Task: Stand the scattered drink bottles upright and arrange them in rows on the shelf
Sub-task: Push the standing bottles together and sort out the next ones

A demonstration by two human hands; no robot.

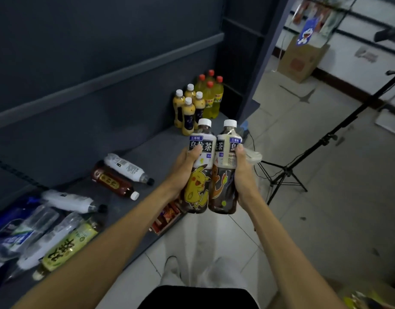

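At frame centre, the left hand and right hand each clamp fingers round an upright tea bottle; the standing rows lie up-frame on the shelf.

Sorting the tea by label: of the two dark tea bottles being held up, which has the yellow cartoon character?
The bottle in the left hand: its lower label shows a yellow character. The right hand holds the bottle with the orange character.

Head camera looks down, close over shelf.
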